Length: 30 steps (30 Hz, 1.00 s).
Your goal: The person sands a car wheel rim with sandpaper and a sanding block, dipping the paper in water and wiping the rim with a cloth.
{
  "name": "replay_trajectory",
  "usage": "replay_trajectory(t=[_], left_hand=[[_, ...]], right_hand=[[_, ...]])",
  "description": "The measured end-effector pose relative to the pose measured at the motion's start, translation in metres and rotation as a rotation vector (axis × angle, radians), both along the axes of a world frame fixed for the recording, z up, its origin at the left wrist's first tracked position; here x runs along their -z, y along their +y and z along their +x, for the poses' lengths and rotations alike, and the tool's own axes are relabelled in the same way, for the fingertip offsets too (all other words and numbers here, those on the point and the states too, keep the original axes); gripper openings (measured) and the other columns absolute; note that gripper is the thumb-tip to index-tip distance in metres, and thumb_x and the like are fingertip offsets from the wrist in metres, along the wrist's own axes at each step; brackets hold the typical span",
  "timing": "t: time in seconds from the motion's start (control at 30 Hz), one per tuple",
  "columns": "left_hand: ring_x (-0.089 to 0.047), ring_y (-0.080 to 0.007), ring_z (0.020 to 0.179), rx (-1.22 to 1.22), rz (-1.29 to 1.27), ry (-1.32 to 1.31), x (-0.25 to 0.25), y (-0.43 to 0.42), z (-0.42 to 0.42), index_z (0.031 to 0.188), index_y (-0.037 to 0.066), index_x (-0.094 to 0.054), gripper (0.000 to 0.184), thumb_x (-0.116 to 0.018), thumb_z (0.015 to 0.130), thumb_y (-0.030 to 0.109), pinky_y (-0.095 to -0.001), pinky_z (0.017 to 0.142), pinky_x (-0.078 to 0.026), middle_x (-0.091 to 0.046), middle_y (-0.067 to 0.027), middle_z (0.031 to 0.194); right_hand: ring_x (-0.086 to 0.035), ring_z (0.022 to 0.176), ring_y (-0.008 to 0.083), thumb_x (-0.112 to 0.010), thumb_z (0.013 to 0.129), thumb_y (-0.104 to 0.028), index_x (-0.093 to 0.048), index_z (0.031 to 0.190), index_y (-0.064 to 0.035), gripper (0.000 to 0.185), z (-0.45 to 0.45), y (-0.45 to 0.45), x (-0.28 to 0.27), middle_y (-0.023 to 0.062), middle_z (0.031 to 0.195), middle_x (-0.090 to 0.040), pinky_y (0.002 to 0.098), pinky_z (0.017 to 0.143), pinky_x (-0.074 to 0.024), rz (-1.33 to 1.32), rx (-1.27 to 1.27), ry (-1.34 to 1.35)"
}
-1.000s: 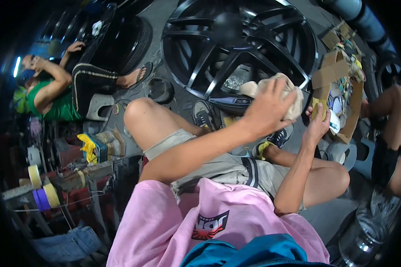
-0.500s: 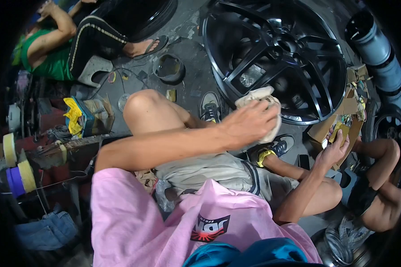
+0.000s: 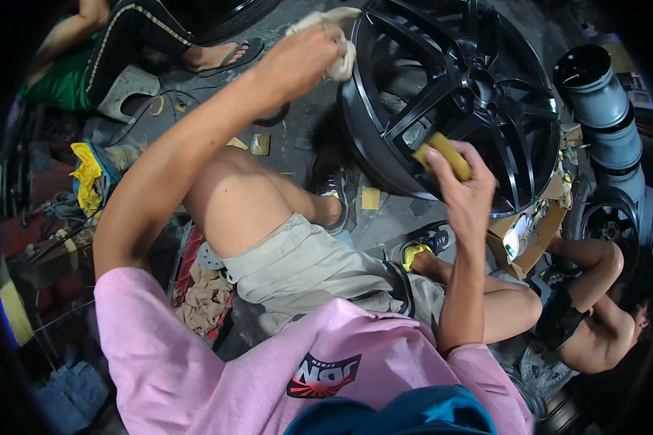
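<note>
A large black spoked wheel rim [image 3: 479, 83] leans in front of my knees. My left hand [image 3: 301, 61] is closed on a pale cloth [image 3: 341, 64], up at the rim's left outer edge. Over the rim's lower spokes, my right hand [image 3: 468, 185] grips a yellow piece of sandpaper [image 3: 450, 156], which looks bent or folded. Whether the sandpaper touches the metal I cannot tell.
Yellow squares [image 3: 371, 198] lie on the floor by my shoes. An open cardboard box [image 3: 516, 262] and stacked grey-blue rims [image 3: 606, 116] stand at right. One person [image 3: 595, 330] sits at lower right; another person's leg [image 3: 141, 47] is at upper left.
My left hand has carried the cloth up and left to the rim's outer edge. My right hand has brought the sandpaper from beside the box up and left over the rim.
</note>
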<state>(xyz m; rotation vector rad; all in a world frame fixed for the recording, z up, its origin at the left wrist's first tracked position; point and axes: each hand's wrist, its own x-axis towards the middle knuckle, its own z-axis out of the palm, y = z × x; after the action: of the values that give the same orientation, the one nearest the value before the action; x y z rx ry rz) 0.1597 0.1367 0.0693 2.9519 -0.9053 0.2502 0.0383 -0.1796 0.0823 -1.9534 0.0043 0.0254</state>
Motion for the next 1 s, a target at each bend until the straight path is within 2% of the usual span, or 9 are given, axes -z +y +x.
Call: replay_trajectory(t=[0.07, 0.2, 0.23, 0.33, 0.47, 0.53, 0.57, 0.77, 1.0], left_hand=[[-0.068, -0.0396, 0.123, -0.063, -0.011, 0.123, 0.002, 0.001, 0.028, 0.122, 0.001, -0.075, 0.051, -0.078, 0.072, -0.008, -0.0464, 0.107, -0.056, -0.066, -0.0187, 0.138], [-0.072, -0.0455, 0.103, -0.172, -0.399, 0.344, 0.022, -0.003, 0.053, 0.116, -0.001, -0.075, 0.035, -0.078, 0.084, 0.014, -0.0461, 0.090, -0.057, -0.077, -0.0215, 0.112], [-0.075, -0.0363, 0.087, -0.097, -0.447, 0.354, 0.046, 0.008, 0.066, 0.112, -0.001, -0.074, 0.036, -0.074, 0.089, 0.027, -0.0423, 0.082, -0.056, -0.076, -0.0209, 0.091], [-0.070, -0.0157, 0.084, -0.339, -0.813, 0.757, 0.029, 0.011, 0.050, 0.106, 0.001, -0.079, 0.043, -0.074, 0.093, 0.042, -0.0350, 0.078, -0.055, -0.077, -0.0074, 0.092], [-0.062, -0.0099, 0.086, -0.427, -0.814, 0.805, 0.023, -0.006, 0.052, 0.105, 0.006, -0.077, 0.040, -0.078, 0.098, 0.046, -0.0294, 0.077, -0.051, -0.071, 0.0012, 0.094], [-0.062, -0.0094, 0.087, -0.458, -0.738, 0.803, 0.020, -0.013, 0.054, 0.104, 0.006, -0.077, 0.042, -0.080, 0.097, 0.047, -0.0289, 0.078, -0.051, -0.071, 0.0010, 0.094], [-0.063, -0.0092, 0.087, -0.452, -0.705, 0.784, 0.020, -0.015, 0.057, 0.104, 0.006, -0.076, 0.043, -0.082, 0.096, 0.048, -0.0287, 0.078, -0.051, -0.071, 0.0011, 0.094], [-0.064, -0.0118, 0.080, -0.424, -0.772, 0.760, 0.032, -0.009, 0.061, 0.100, 0.006, -0.077, 0.048, -0.084, 0.091, 0.053, -0.0315, 0.073, -0.053, -0.070, -0.0018, 0.086], [-0.063, -0.0106, 0.079, -0.396, -0.778, 0.848, 0.019, -0.011, 0.061, 0.101, 0.006, -0.078, 0.045, -0.087, 0.091, 0.049, -0.0300, 0.072, -0.052, -0.069, 0.0000, 0.086]], right_hand=[[-0.061, 0.080, 0.0062, -0.083, 0.096, -0.017, -0.075, 0.106, 0.0020, 0.023, 0.010, 0.023, 0.003, 0.0012, 0.085, -0.071, 0.0259, 0.071, -0.0509, -0.007, -0.033, -0.010], [-0.074, 0.079, 0.0218, -0.083, 0.091, -0.017, -0.074, 0.104, 0.0024, 0.025, 0.029, 0.043, 0.012, 0.0165, 0.086, -0.075, 0.0345, 0.074, -0.0560, -0.082, -0.003, -0.161], [-0.075, 0.081, 0.0258, -0.083, 0.091, -0.018, -0.075, 0.103, 0.0024, 0.025, 0.029, 0.046, 0.008, 0.0191, 0.087, -0.075, 0.0364, 0.075, -0.0567, -0.061, 0.002, -0.125], [-0.076, 0.081, 0.0350, -0.082, 0.089, -0.017, -0.075, 0.100, 0.0024, 0.024, 0.029, 0.054, 0.013, 0.0197, 0.089, -0.076, 0.0413, 0.074, -0.0580, -0.002, -0.007, -0.132], [-0.073, 0.078, 0.0365, -0.083, 0.085, -0.012, -0.074, 0.096, 0.0017, 0.020, 0.031, 0.058, 0.022, 0.0185, 0.089, -0.073, 0.0434, 0.074, -0.0566, 0.106, 0.049, -0.086], [-0.075, 0.072, 0.0211, -0.086, 0.087, -0.013, -0.075, 0.101, 0.0031, 0.025, 0.032, 0.058, 0.023, 0.0156, 0.086, -0.075, 0.0340, 0.066, -0.0564, -0.041, 0.047, -0.192], [-0.073, 0.080, 0.0386, -0.083, 0.084, -0.010, -0.074, 0.095, 0.0022, 0.019, 0.033, 0.060, 0.022, 0.0184, 0.089, -0.073, 0.0464, 0.075, -0.0566, 0.014, 0.054, -0.153], [-0.073, 0.084, 0.0408, -0.084, 0.084, -0.014, -0.075, 0.093, 0.0006, 0.019, 0.035, 0.059, 0.022, 0.0184, 0.089, -0.073, 0.0501, 0.076, -0.0573, -0.292, -0.017, -0.188], [-0.074, 0.085, 0.0401, -0.083, 0.086, -0.020, -0.077, 0.090, -0.0012, 0.020, 0.051, 0.082, 0.018, 0.0169, 0.089, -0.075, 0.0502, 0.077, -0.0580, -0.320, 0.013, -0.197]])
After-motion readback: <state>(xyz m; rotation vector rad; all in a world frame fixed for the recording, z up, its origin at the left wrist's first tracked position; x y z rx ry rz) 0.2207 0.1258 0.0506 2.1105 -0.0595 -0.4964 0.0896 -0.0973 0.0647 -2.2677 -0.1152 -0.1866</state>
